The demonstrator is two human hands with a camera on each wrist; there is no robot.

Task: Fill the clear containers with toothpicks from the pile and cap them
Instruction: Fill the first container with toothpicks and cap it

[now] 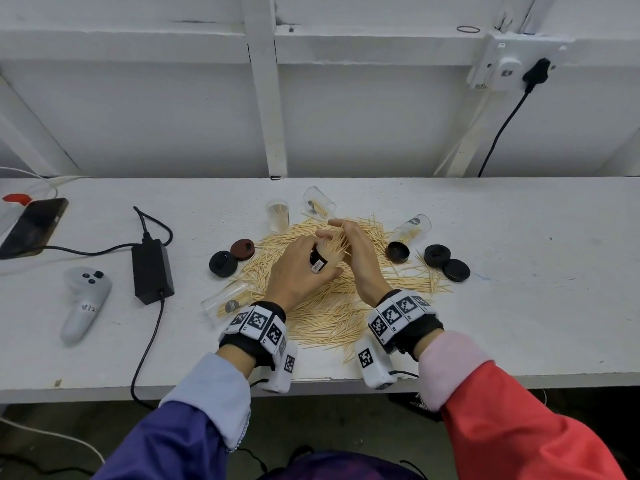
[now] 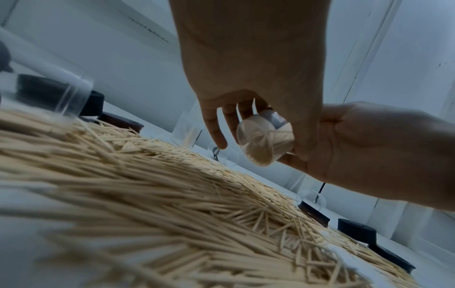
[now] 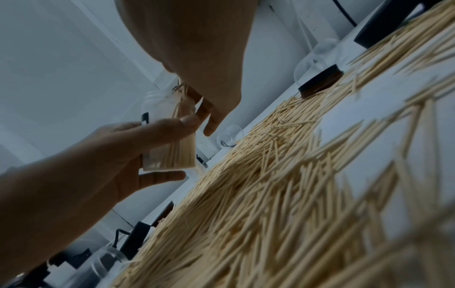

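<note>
A wide pile of toothpicks [image 1: 325,306] is spread over the white table [image 1: 519,323]. Above its middle, my left hand [image 1: 298,271] grips a clear container [image 1: 318,263] with a black label, tilted and packed with toothpicks. My right hand [image 1: 356,251] pinches a bundle of toothpicks [image 1: 337,242] at the container's mouth. The left wrist view shows the container's round bottom [image 2: 256,144] between my fingers. The right wrist view shows the container [image 3: 172,148] under my left thumb. An upright container [image 1: 277,215] and three lying ones [image 1: 320,201] [image 1: 414,228] [image 1: 227,301] ring the pile.
Black and brown caps lie left [image 1: 223,264] [image 1: 242,249] and right [image 1: 397,251] [image 1: 437,255] [image 1: 456,270] of the pile. A power adapter [image 1: 152,270] with cable, a white controller [image 1: 85,303] and a phone [image 1: 34,226] lie at the left. The table's front edge [image 1: 329,379] is just behind my wrists.
</note>
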